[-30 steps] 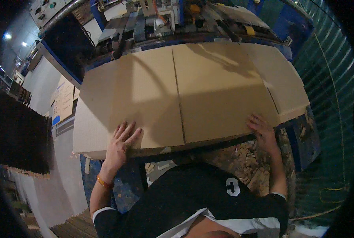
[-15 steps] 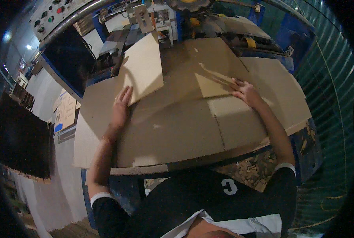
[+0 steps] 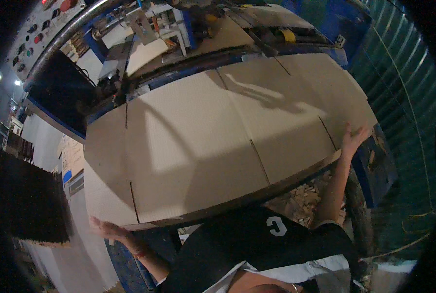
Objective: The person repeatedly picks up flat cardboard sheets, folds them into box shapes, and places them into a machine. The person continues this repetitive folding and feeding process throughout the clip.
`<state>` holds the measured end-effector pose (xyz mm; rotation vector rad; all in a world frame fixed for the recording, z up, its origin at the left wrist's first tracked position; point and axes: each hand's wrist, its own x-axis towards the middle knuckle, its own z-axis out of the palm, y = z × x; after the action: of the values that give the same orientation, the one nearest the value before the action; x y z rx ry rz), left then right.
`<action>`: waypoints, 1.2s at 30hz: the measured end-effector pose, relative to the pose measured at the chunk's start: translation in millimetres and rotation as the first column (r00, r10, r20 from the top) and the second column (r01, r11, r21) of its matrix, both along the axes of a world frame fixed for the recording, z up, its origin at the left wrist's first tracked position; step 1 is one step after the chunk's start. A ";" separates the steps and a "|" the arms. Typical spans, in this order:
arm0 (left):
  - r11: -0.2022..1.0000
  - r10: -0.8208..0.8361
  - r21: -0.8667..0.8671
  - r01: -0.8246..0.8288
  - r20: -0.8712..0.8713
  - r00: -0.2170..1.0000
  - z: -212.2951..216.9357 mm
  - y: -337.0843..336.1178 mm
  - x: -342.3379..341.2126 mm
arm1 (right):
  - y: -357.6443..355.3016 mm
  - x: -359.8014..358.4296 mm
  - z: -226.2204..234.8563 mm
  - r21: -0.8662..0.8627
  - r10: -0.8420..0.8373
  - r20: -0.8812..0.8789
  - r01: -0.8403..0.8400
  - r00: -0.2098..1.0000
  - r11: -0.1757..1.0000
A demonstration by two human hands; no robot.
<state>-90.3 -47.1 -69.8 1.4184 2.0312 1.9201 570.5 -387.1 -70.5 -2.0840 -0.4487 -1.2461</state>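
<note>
Fingers (image 3: pixel 99 224) blur at eight o'clock, on the left hand (image 3: pixel 113 231), beside the cardboard's near corner; I can't tell whether they grip it. The slotted cardboard (image 3: pixel 188 132) lies flat across the centre, a blue-framed machine (image 3: pixel 184 30) beyond it toward twelve. At three o'clock, the right hand (image 3: pixel 353 140) spreads its fingers apart by the cardboard's right end.

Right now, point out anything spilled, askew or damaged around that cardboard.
Loose brown scraps lie scattered below the near edge of the cardboard, toward the right; they look odd, like spilled offcuts. The cardboard itself shows no obvious tear.
</note>
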 end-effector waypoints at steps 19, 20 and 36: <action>0.799 -0.598 0.250 0.547 0.227 0.769 -12.0 18.0 -84.0 | -45.5 0.1 73.3 0.895 0.829 0.025 -0.383 0.558 0.230; 0.803 -0.594 0.299 0.515 0.453 0.664 -6.0 14.7 -81.9 | -55.7 -32.2 82.1 0.729 0.834 -0.050 -0.551 0.550 0.407; 0.423 -0.773 -0.591 0.687 -0.631 -0.067 66.7 -88.1 128.1 | 10.0 -177.6 49.2 -0.439 0.745 -0.552 -0.890 0.374 0.122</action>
<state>37.8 -135.2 -3.1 2.9627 0.7024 0.5025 392.8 -377.0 -21.3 -1.8304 -1.9509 -0.0840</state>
